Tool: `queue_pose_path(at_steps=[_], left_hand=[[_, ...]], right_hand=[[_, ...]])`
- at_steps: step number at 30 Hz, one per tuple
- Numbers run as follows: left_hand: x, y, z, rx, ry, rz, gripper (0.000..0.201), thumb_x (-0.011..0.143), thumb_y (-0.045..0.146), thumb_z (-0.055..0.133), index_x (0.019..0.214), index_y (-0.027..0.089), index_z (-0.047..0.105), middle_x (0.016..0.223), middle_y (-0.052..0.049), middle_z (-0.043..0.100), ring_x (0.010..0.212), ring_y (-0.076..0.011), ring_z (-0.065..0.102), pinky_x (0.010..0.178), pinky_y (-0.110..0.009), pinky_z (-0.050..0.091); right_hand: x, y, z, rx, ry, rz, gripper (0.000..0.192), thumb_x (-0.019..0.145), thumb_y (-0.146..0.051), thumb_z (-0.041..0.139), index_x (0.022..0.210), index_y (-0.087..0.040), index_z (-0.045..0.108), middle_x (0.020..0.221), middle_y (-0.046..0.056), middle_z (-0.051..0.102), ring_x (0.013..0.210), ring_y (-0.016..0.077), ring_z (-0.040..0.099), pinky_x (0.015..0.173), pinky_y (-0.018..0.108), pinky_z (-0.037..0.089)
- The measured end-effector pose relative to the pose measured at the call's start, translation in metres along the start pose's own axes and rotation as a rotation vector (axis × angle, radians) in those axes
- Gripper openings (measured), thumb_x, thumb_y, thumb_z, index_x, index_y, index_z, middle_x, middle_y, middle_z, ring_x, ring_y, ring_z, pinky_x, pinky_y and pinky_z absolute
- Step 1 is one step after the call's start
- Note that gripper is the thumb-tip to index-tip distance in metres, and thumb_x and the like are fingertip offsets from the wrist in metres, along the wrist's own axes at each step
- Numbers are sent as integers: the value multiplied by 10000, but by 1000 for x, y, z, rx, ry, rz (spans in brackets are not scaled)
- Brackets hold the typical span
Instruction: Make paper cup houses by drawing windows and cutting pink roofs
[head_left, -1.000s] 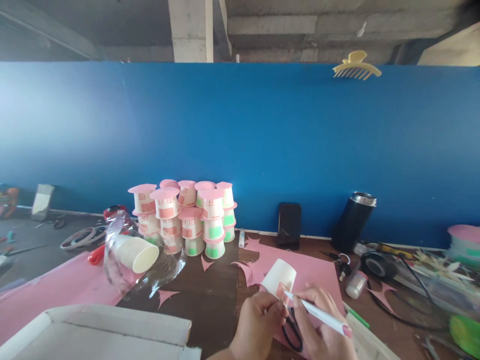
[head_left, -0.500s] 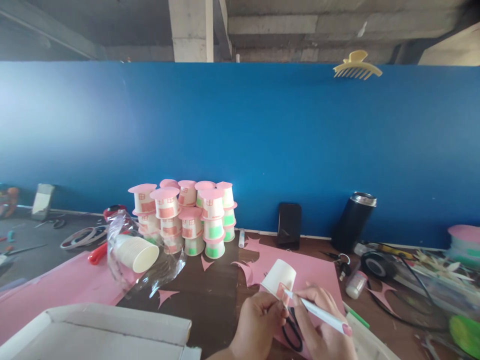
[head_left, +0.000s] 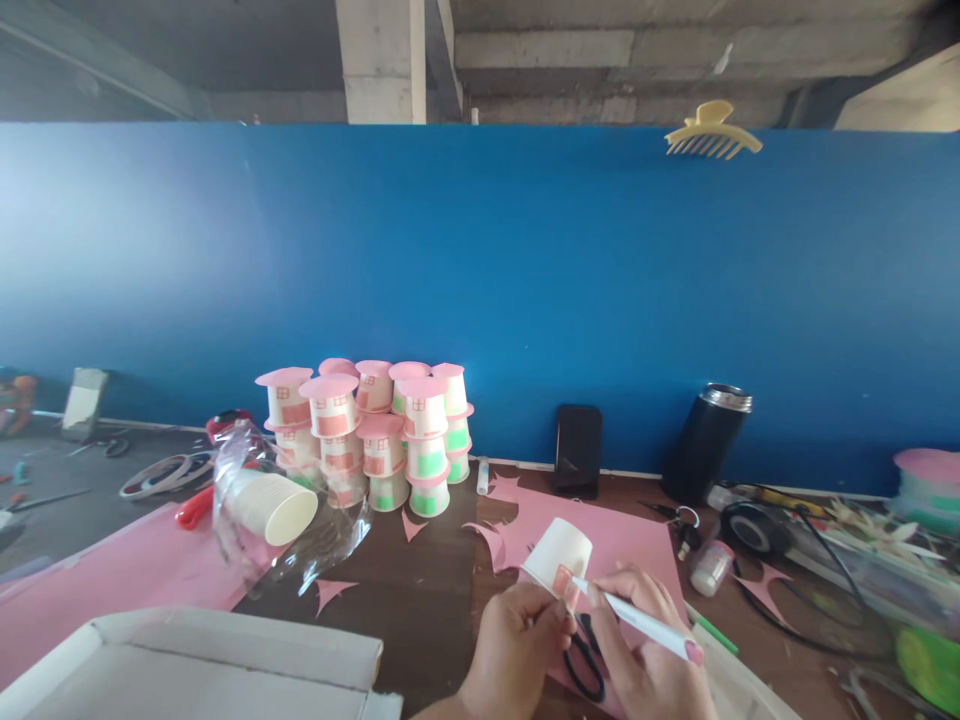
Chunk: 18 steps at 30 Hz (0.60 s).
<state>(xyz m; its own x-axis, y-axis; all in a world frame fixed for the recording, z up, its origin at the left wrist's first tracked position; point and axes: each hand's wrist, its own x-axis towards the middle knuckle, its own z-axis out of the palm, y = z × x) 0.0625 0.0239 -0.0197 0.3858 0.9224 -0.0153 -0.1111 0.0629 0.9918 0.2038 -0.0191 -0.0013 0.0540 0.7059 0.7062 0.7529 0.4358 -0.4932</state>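
Observation:
My left hand (head_left: 517, 645) grips a white paper cup (head_left: 561, 553) tilted on its side, base pointing away from me. A small pink square patch is stuck on the cup's wall. My right hand (head_left: 641, 650) holds a white pen (head_left: 637, 620) with a pink cap end, its tip touching that patch. Both hands hover over a pink paper sheet (head_left: 637, 540) on the brown table. Black-handled scissors (head_left: 585, 665) lie on the sheet just beneath my hands.
A stack of finished cup houses (head_left: 375, 435) with pink roofs stands against the blue partition (head_left: 480, 290). A plastic sleeve of plain cups (head_left: 274, 505) lies left. A white cardboard box (head_left: 195, 665) is near left. A phone (head_left: 577, 450), a black tumbler (head_left: 705, 440), tape and cables lie right.
The pen tip has shifted very slightly on the cup's pink patch. Both hands and the cup stay in the same place.

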Motion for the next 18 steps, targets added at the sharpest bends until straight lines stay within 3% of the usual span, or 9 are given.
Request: queue_pose_path(at_steps=[8,14,18], left_hand=[[-2,0,0,39,12,-11,308,765,393,608,589,141,602,549,23,496,540,-107,428,519,-230,300],[-1,-4,0,0,1,16,280,776,370,597,634,131,631,593,5,537,550,-108,444,522,-229,314],[-2,-1,-1,63,18,22,277,771,350,592,604,133,631,570,6,537,553,-115,456,527,-230,320]], right_hand=[[-1,1,1,8,-18,-50,15,891,-230,562,903,-239,561,773,4,604,767,200,563,734,344,427],[2,-6,-2,-26,5,12,142,899,-287,547,766,-237,539,676,-9,574,681,196,552,668,339,423],[1,-6,-1,-13,5,-3,88,896,-273,549,815,-239,550,704,-4,589,705,203,562,699,353,432]])
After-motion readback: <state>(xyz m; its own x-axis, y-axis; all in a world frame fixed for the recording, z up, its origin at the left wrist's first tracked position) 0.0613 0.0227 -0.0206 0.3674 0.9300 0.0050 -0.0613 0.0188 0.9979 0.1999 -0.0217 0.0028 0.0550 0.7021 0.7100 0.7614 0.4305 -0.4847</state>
